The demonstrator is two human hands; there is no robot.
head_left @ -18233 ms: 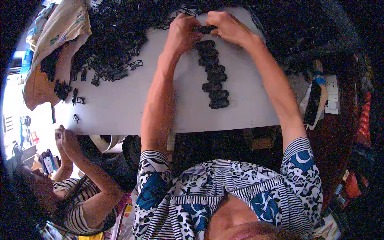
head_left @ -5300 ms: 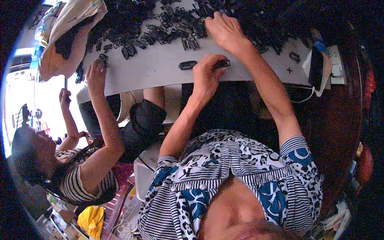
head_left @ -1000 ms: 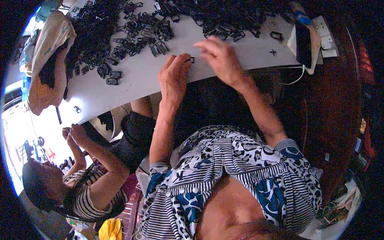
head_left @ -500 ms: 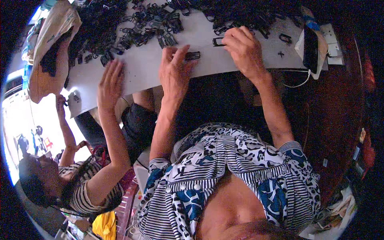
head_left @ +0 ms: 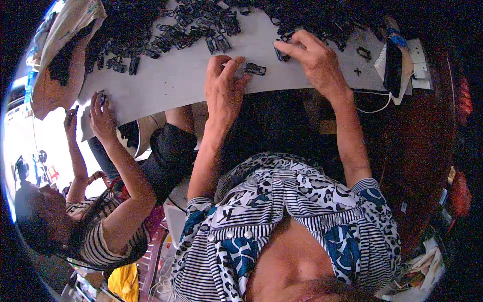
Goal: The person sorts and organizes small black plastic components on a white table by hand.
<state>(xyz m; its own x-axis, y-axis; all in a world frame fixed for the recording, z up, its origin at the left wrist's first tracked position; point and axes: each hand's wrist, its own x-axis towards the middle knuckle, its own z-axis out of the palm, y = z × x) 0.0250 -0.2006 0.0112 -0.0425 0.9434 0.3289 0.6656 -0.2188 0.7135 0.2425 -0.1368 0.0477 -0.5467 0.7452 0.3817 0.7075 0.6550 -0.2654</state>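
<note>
My left hand [head_left: 224, 90] is over the pale table, thumb and fingers closed at one end of a small black rectangular plastic frame [head_left: 255, 69]. The frame's other end sticks out to the right. Farther right, my right hand [head_left: 320, 65] has its fingertips closed on another small dark frame [head_left: 282, 56], which they partly cover. It is by the near edge of the dark heap. Two more black frames [head_left: 218, 44] lie side by side just beyond my left fingers.
Heaps of black plastic parts [head_left: 196, 27] cover the table's far side. A loose frame [head_left: 364, 53] and a small cross-shaped piece [head_left: 357, 71] lie right, near a propped phone [head_left: 392, 70] with a white cable. At left, a co-worker's hands [head_left: 103, 118] hold small parts beside a cardboard box [head_left: 58, 93].
The view has shifted a little. My right hand has turned its frame and shifted slightly toward the heap. The co-worker's nearer hand has moved left, away from the parts on the table.
</note>
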